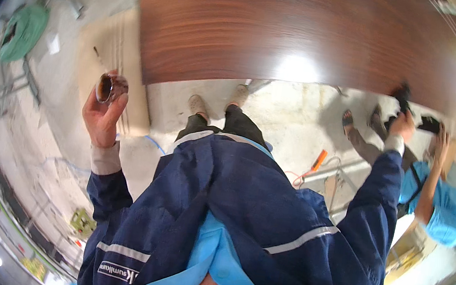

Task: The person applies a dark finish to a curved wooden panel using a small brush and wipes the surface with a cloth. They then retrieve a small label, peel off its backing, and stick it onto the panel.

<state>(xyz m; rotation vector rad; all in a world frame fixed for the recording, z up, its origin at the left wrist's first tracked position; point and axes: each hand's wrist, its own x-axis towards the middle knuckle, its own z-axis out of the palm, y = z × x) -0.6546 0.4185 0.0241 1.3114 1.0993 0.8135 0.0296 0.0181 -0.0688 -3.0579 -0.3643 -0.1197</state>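
My left hand is closed round a small round cup, tilted so that dark brown contents show inside its rim. It is over at the left, beside the corner of a large wood-grain panel. On the right, my right hand grips a black brush, smeared by motion. The bristle end reaches the near edge of the panel; whether it touches the surface I cannot tell. Glossy brown, the panel reflects a bright light near its front edge.
A co-worker in a light blue shirt is at the right, close to the panel's end. An orange tool with a cord lies on the pale floor. Beige sheets lie below the panel's left corner. A green coil hangs at far left.
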